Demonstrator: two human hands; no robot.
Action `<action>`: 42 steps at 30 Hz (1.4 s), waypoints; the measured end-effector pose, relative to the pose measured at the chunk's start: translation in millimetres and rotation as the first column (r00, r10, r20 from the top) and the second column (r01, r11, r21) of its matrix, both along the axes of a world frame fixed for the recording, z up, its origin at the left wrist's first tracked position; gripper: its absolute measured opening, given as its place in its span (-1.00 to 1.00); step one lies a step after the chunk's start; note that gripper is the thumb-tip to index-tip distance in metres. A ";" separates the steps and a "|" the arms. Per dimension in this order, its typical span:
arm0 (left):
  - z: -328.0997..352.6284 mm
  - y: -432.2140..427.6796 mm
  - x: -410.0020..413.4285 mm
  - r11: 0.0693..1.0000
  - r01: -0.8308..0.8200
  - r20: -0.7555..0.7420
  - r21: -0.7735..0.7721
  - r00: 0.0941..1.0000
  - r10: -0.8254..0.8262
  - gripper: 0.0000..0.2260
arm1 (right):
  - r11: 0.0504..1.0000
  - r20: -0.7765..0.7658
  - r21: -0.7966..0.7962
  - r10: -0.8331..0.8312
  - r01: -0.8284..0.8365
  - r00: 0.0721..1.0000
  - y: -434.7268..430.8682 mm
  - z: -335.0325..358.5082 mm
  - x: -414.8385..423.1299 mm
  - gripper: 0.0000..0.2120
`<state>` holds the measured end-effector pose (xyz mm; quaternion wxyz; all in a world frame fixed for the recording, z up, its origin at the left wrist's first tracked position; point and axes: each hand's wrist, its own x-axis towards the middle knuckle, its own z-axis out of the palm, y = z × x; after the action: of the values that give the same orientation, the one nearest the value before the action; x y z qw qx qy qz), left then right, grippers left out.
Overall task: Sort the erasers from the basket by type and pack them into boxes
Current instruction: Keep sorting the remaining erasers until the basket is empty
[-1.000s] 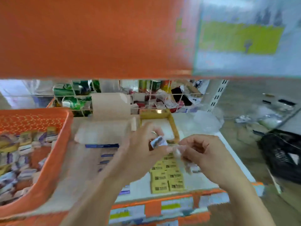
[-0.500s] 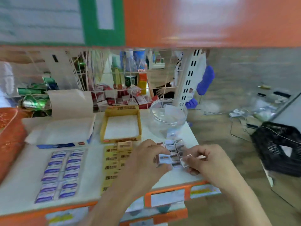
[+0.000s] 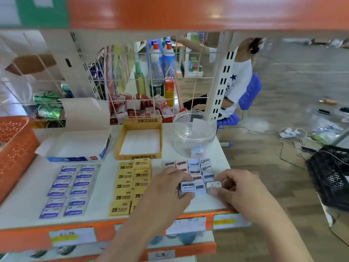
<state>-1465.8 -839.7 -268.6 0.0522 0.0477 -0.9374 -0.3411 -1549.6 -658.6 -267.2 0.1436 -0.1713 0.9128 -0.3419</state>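
My left hand [image 3: 168, 188] pinches a small pastel eraser [image 3: 188, 186] at the front of a grid of small pastel erasers [image 3: 196, 168] on the white shelf [image 3: 105, 173]. My right hand [image 3: 238, 188] holds another small eraser [image 3: 213, 186] just right of it, at the grid's front right corner. Yellow 2B erasers [image 3: 132, 183] lie in two columns to the left. Blue-and-white erasers [image 3: 69, 188] lie further left. Behind them stand an open white-and-blue box [image 3: 79, 146], an open yellow box [image 3: 140, 141] and a clear round tub [image 3: 194, 133].
The orange basket [image 3: 15, 148] stands at the shelf's left end. A wire grid [image 3: 132, 82] backs the shelf, with bottles and red-white packs behind it. A seated person [image 3: 236, 82] is beyond it. A black crate [image 3: 332, 173] sits on the floor at right.
The view has swung right, away from the basket. Both hands have come down from mid-air to the pastel eraser grid, each still holding a small eraser.
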 end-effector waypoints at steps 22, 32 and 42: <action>-3.3 0.6 9.6 0.997 -0.050 -0.056 0.055 0.997 0.053 -0.80 | 0.998 -0.114 -0.053 0.011 -0.017 0.993 -2.0 -5.5 14.5 -0.74; -1.4 -7.3 13.9 0.996 -0.091 -0.044 0.005 0.995 0.091 -0.70 | 0.997 -0.152 -0.065 -0.050 0.041 0.987 -6.5 -8.4 16.5 -0.74; 1.2 -11.3 22.4 0.995 -0.070 -0.036 0.074 0.997 0.073 -0.72 | 0.967 -0.118 -0.089 0.226 -0.237 0.967 -33.2 4.9 32.7 -0.70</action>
<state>-1443.4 -851.0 -267.3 0.0809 0.0765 -0.9209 -0.3736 -1516.9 -691.8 -262.3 0.1247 -0.3019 0.8742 -0.3593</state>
